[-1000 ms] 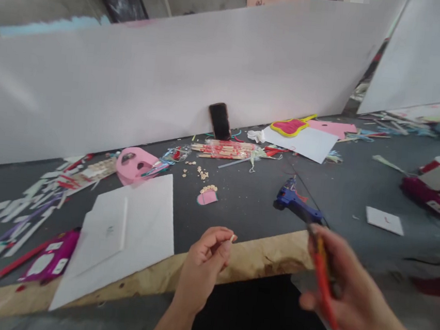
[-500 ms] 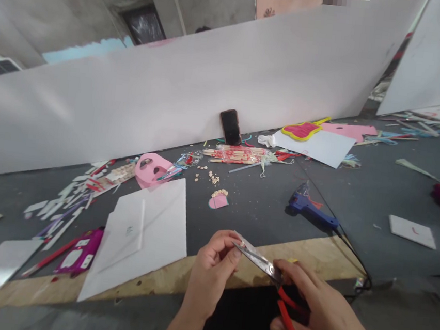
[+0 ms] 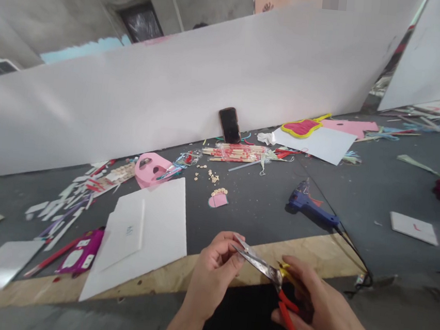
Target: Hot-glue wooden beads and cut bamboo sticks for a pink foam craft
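My right hand (image 3: 317, 306) grips scissors (image 3: 262, 266) with red handles, their blades a little apart and pointing to the upper left. Something yellow (image 3: 284, 271) shows beside the pivot under my right fingers; I cannot make out what it is. Thumb and fingers pinched together, my left hand (image 3: 215, 271) is at the blade tips. Whatever it holds is too small or hidden to name. Beyond the hands, a pink rounded piece (image 3: 218, 200) lies on the dark table, with small pale beads or chips (image 3: 214, 177) along its top and behind it.
A blue glue gun (image 3: 311, 207) with a black cord lies to the right. White sheets (image 3: 160, 221) and a purple pack (image 3: 81, 255) are on the left. Bundled sticks (image 3: 240, 153) and a phone (image 3: 229, 124) stand near the white partition (image 3: 172, 93).
The scissor blades have parted more and my right fingers have lifted, showing more of the yellow part. My left hand stays nearly in place; the view has shifted slightly.
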`<state>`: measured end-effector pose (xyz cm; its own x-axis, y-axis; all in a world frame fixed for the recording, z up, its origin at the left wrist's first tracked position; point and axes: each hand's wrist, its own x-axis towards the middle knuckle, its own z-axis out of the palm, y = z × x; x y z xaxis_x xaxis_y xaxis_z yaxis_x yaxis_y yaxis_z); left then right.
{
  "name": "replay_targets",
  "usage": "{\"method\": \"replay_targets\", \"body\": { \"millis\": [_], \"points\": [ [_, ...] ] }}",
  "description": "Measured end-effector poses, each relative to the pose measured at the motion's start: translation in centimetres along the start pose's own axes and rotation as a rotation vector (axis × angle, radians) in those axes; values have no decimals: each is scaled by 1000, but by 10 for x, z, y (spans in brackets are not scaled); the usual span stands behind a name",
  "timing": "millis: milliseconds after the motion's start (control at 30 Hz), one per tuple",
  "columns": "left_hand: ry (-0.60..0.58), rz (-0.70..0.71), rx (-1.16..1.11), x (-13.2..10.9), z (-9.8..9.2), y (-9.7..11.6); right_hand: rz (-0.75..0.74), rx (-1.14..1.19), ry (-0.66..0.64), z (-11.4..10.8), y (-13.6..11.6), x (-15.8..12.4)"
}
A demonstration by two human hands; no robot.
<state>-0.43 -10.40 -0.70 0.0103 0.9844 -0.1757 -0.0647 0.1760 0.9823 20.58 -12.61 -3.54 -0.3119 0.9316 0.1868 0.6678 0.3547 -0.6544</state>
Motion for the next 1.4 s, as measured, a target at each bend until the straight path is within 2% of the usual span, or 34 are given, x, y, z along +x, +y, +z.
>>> {"method": "replay_targets", "body": {
  "millis": [133, 367, 600, 800, 1167, 1400],
  "points": [
    [21, 3, -26, -2, 2, 1, 104, -82, -51, -6, -3, 1],
    [-70, 1, 35, -3, 0, -4, 15, -217, -114, -6, -3, -2],
    [-101, 21, -68, -4, 1, -5, -70, -190, -90, -5, -4, -1],
    [-91, 5, -22, -5, 1, 1, -128, -202, -37, -6, -6, 1],
    [-43, 49, 94, -2, -2, -4, -142, -251, -88, -8, -7, 8],
    [8, 83, 82, -3, -1, -1, -203, -284, 15, -10, -8, 13]
  ]
}}
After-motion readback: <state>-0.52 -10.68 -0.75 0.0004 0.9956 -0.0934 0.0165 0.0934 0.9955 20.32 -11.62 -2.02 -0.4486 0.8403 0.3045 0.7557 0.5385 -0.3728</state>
